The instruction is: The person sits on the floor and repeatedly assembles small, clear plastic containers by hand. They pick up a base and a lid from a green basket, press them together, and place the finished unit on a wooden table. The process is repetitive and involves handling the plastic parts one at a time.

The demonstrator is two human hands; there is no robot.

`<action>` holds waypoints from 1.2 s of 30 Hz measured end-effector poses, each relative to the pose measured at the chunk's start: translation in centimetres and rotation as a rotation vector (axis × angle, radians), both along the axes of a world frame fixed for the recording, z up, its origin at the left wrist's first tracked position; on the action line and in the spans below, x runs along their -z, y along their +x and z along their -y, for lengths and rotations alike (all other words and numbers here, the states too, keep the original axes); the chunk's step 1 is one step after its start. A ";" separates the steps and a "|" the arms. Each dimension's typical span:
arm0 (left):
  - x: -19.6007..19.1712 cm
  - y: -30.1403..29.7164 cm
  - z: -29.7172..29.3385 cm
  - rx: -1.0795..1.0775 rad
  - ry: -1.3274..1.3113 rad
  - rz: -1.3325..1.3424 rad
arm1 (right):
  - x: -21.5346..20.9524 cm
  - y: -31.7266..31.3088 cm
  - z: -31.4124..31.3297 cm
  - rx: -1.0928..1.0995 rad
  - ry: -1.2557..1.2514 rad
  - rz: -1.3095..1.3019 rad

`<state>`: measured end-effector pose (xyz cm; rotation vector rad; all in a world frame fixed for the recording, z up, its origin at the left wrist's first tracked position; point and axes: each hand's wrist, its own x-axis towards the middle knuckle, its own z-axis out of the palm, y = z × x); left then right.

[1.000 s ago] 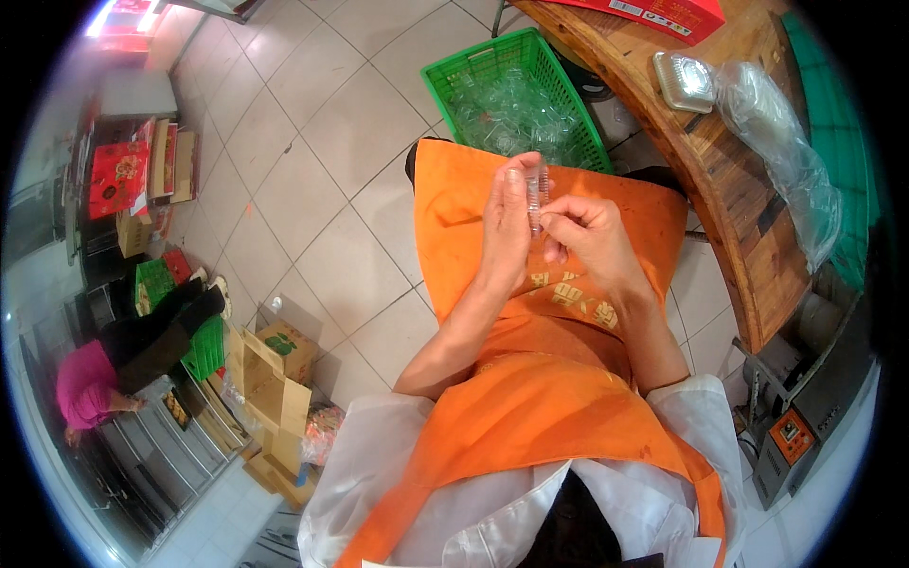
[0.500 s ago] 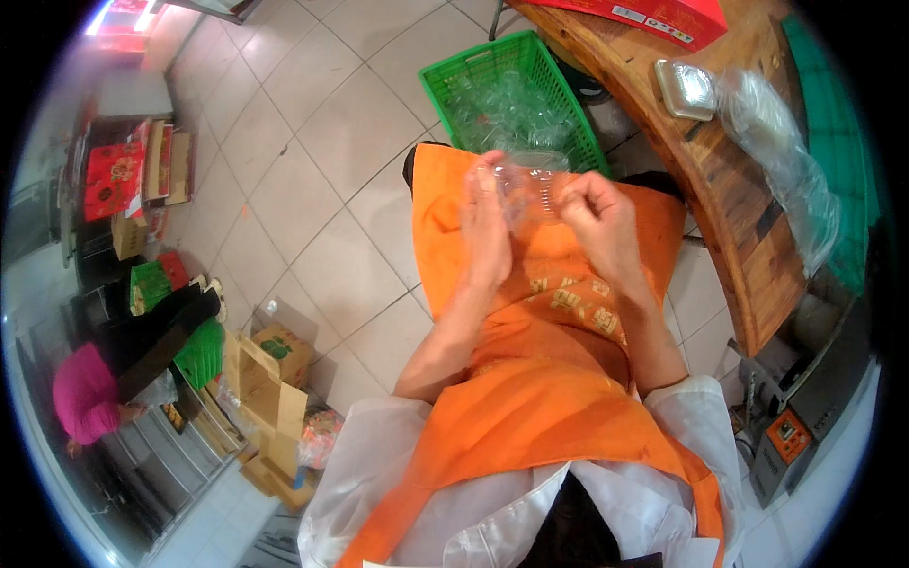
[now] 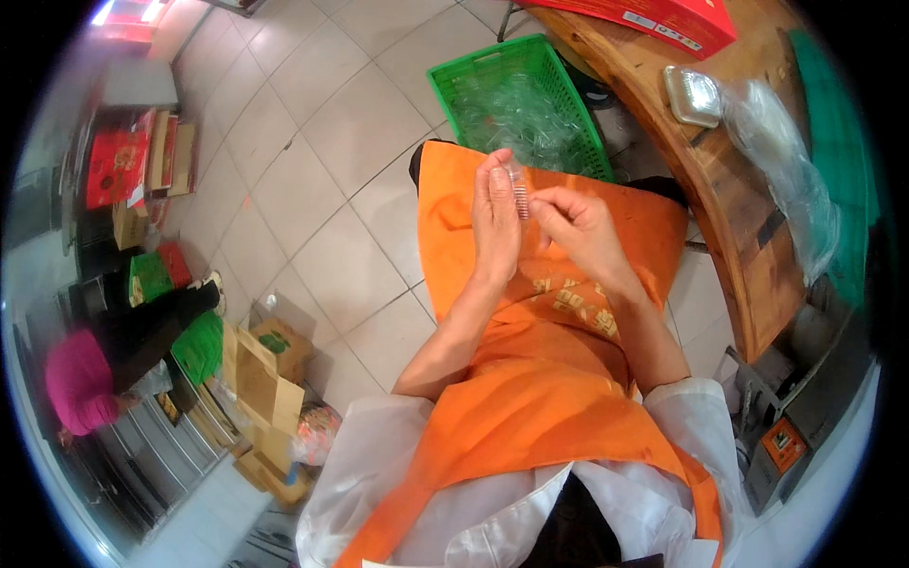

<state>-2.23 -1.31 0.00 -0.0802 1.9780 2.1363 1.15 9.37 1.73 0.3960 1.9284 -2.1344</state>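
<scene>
My left hand is wrapped along one side of a clear plastic container with a ridged edge, held up over my orange apron. The container is turned nearly edge-on, so its inside is hidden. From the right, my right hand has its thumb and forefinger closed at the container's ridged side; whether they grip it is hard to make out. Just beyond my hands, a green plastic basket on the floor holds many clear plastic containers in a heap.
At the right curves a wooden table bearing a filled clear box, a plastic bag and a red carton. Open cardboard boxes stand on the tiled floor at left, near a person in a pink top.
The clear container, spread between both hands before, now shows as a narrow, edge-on shape against my left hand. My right hand has moved left toward it.
</scene>
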 end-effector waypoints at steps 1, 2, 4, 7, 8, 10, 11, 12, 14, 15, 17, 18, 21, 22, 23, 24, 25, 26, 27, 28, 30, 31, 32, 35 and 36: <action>-0.5 0.2 -0.2 0.000 -0.007 0.003 | -0.1 0.2 0.0 0.016 -0.011 -0.008; -0.9 0.3 -0.4 0.000 -0.013 0.007 | -0.2 0.4 0.1 0.031 -0.022 -0.016; -1.3 0.5 -0.8 0.008 -0.030 -0.030 | -0.2 0.7 0.0 0.055 -0.017 -0.020; -1.1 0.8 -1.0 0.013 -0.004 -0.028 | -0.1 1.0 -0.1 0.082 0.000 -0.010; -1.0 0.9 -1.0 0.015 0.013 -0.018 | -0.3 1.1 -0.1 0.091 -0.014 -0.008; -1.2 0.9 -1.0 0.034 0.030 0.025 | -0.7 1.1 -0.2 0.097 -0.071 0.023; -1.2 0.9 -1.0 0.044 0.038 0.047 | -1.0 1.0 -0.4 0.094 -0.115 0.052; -1.0 0.9 -1.0 0.053 0.095 0.097 | -1.1 1.0 -0.6 0.091 -0.159 0.080; -0.5 0.9 -1.0 0.074 0.214 0.197 | -0.7 1.0 -1.1 0.064 -0.212 0.097; -0.5 0.9 -1.1 0.064 0.236 0.202 | -0.6 1.0 -1.2 0.050 -0.238 0.105; -0.7 1.0 -1.3 0.041 0.281 0.213 | -0.5 1.0 -1.2 0.049 -0.240 0.098; -0.8 1.0 -1.3 0.049 0.316 0.247 | -0.5 1.0 -1.2 0.049 -0.240 0.094; -1.1 0.9 -1.2 0.071 0.409 0.339 | -0.1 1.0 -1.4 0.055 -0.311 0.121; -1.4 0.9 -1.2 0.078 0.434 0.364 | 0.0 1.0 -1.4 0.053 -0.321 0.127; -1.5 0.9 -1.2 0.085 0.459 0.389 | 0.0 1.0 -1.5 0.051 -0.331 0.133; -1.5 0.9 -1.2 0.091 0.467 0.401 | 0.1 0.9 -1.5 0.049 -0.341 0.139; -1.4 0.9 -1.2 0.097 0.474 0.412 | 0.1 0.9 -1.4 0.058 -0.316 0.146; -1.3 0.9 -1.2 0.104 0.481 0.423 | -0.1 0.9 -1.3 0.067 -0.291 0.154; -1.0 0.9 -1.1 0.096 0.485 0.423 | -0.2 0.9 -1.1 0.077 -0.265 0.161; -0.6 0.9 -1.1 0.089 0.489 0.422 | 0.0 1.0 -0.8 0.079 -0.122 0.088; -0.4 1.0 -1.3 0.082 0.443 0.386 | 0.7 1.2 -0.1 0.084 0.164 -0.060; -0.6 1.1 -1.5 0.083 0.390 0.349 | 0.9 1.1 0.0 0.113 0.125 -0.082; -0.6 1.2 -1.7 0.083 0.338 0.312 | 1.0 1.1 0.2 0.142 0.086 -0.104; 0.0 1.3 -1.5 0.085 0.406 0.292 | 0.9 1.0 -0.3 0.196 0.100 -0.099; 0.3 1.2 -1.3 0.044 0.420 0.323 | 0.7 1.0 -0.6 0.207 0.126 -0.085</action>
